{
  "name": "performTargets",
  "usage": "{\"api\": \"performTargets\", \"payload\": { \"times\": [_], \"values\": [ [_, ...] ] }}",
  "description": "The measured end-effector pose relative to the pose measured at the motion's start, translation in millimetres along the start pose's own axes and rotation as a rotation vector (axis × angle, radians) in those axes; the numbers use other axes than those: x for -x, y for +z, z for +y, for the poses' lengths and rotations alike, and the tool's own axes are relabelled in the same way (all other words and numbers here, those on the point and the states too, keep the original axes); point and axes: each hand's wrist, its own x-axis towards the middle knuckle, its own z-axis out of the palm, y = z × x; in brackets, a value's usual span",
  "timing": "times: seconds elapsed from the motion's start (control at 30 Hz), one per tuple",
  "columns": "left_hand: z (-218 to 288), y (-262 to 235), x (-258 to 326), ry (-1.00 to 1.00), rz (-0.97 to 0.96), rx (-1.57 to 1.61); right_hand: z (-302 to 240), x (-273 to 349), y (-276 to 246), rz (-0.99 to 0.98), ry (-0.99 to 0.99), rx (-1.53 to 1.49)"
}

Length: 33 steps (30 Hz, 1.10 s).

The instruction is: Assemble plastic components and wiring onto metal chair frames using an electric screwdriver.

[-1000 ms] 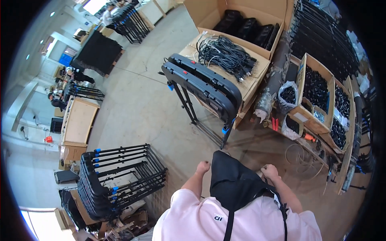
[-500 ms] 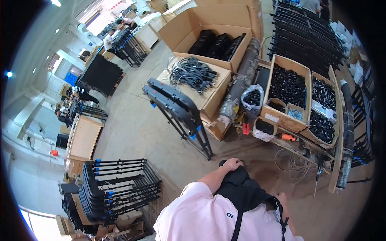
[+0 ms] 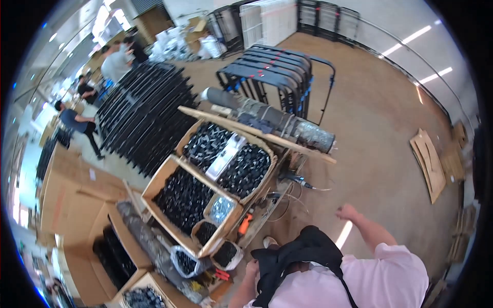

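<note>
My right hand (image 3: 347,211) is out over the floor, its fingers loosely curled and nothing seen in them. My left hand (image 3: 251,268) hangs low against the black apron (image 3: 287,256), its fingers mostly hidden. Nearest to the left hand are a bag of small black parts (image 3: 226,253), red-handled pliers (image 3: 222,274) and an orange tool (image 3: 245,224) on the workbench edge. A wooden box (image 3: 149,192) of small black plastic parts stands beyond, with a tub of silvery screws (image 3: 222,209) inside. Neither hand touches these.
Behind the bench lie wrapped rolls (image 3: 267,117) and a plank (image 3: 257,132). Folded black frames (image 3: 267,66) stand farther back. A tall stack of black frames (image 3: 146,113) is at left, people beyond it. Flat cardboard (image 3: 428,164) lies at right. A power screwdriver (image 3: 298,179) hangs by the bench.
My view has swung to the right, so the bench of parts now sits left of centre. The right hand has come out to the side; the left hand is lower, beside the apron.
</note>
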Motion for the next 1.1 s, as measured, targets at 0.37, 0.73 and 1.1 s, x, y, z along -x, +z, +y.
{"api": "performTargets", "payload": {
  "times": [0.37,0.73,1.1],
  "values": [
    [78.9,24.2,-10.5,0.070,0.187,0.162,-100.5,-206.3,-323.9,0.792,-0.193,0.001],
    [176.3,96.7,96.7,-0.277,0.087,-0.141,-183.0,-429.3,-559.6,1.039,-0.376,0.199],
    [336.3,72.8,103.1,0.025,0.463,-0.146,-177.8,-445.7,-576.3,0.739,-0.431,0.250]
  ]
}}
